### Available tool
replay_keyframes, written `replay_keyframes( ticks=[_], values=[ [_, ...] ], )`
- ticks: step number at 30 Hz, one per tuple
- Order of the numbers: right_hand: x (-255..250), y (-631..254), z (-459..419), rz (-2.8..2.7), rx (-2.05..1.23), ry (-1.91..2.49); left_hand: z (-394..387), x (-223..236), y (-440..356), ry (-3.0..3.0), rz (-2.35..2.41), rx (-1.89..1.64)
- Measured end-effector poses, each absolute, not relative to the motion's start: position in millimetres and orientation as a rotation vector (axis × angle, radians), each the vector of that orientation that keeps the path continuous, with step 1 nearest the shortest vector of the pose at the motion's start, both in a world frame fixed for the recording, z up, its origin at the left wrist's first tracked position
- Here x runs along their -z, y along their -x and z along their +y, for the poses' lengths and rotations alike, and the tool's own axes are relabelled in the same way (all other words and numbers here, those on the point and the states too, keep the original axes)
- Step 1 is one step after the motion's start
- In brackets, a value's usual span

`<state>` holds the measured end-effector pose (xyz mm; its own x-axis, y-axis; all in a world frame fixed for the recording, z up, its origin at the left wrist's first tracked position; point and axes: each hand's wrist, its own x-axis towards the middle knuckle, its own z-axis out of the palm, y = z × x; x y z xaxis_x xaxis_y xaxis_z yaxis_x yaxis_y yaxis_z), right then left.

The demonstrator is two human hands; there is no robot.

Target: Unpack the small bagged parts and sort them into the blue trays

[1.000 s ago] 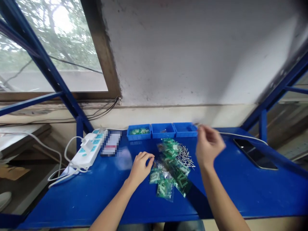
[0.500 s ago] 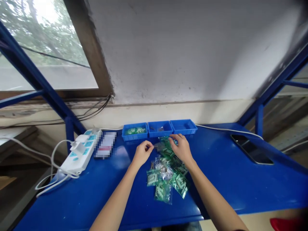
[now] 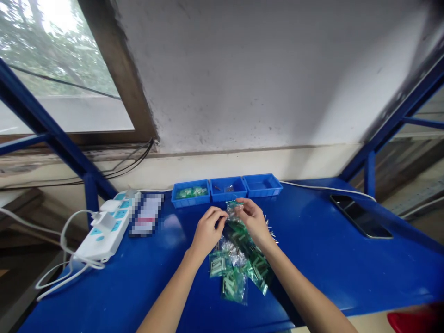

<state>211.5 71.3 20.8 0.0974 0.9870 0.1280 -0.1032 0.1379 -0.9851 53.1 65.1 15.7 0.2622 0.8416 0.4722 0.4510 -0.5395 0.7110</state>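
Note:
My right hand [image 3: 255, 221] is closed on a small clear plastic bag [image 3: 233, 209] with a green edge, lifted over the pile. Close to the bag's left side, my left hand [image 3: 209, 229] has its thumb and fingers pinched together. Whatever lies in that pinch is too small to make out. Below both hands lies a heap of small bags with green and pale pieces inside, one of them a bag at the front [image 3: 234, 284]. A clear bag with shiny contents [image 3: 236, 254] rests in the middle. Thin metal pins [image 3: 271, 231] show partly behind my right hand.
Three blue bins stand along the wall: a left bin [image 3: 190, 202] with green bags, a middle bin [image 3: 228, 194] with a few small items, and a right bin [image 3: 262, 191]. A power strip [image 3: 104, 236] and a phone [image 3: 147, 215] lie left; another phone [image 3: 360, 217] lies right.
My right hand came from the right, beside the bins, to the pile and took hold of a small bag. My left hand rose slightly and stays pinched, now close to that bag.

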Motion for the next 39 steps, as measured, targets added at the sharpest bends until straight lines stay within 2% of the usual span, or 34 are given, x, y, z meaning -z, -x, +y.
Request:
replay_keyframes(
  ticks=[7, 10, 13, 19, 22, 25, 34, 36, 39],
  values=[
    [-21, -199, 55, -1.71, -0.407, 0.983, 72, -12, -53, -1.435, 1.133, -1.077],
    [-19, -195, 52, -1.789, -0.253, 0.999, 73, -11, -53, -1.353, 1.134, -1.136],
    [-18, -196, 54, -1.726, -0.333, 1.083, 73, -15, -52, -1.401, 1.17, -1.219],
    [-27, -202, 61, -1.3, -1.134, 1.08, 66, -23, -51, -1.928, 1.216, -1.348],
    [-27, -202, 62, -1.166, -1.305, 1.083, 64, -22, -53, -2.088, 1.204, -1.367],
    [-24, -202, 63, -1.16, -1.216, 1.118, 65, -18, -54, -2.089, 1.242, -1.351],
    [-22, -200, 54, -1.695, -0.475, 1.036, 70, -18, -52, -1.403, 1.23, -1.157],
    [-20, -199, 53, -1.697, -0.485, 1.053, 68, -22, -51, -1.524, 1.252, -1.204],
    [-22, -200, 55, -1.606, -0.812, 1.039, 61, -27, -51, -1.88, 1.312, -1.3]
  ],
)
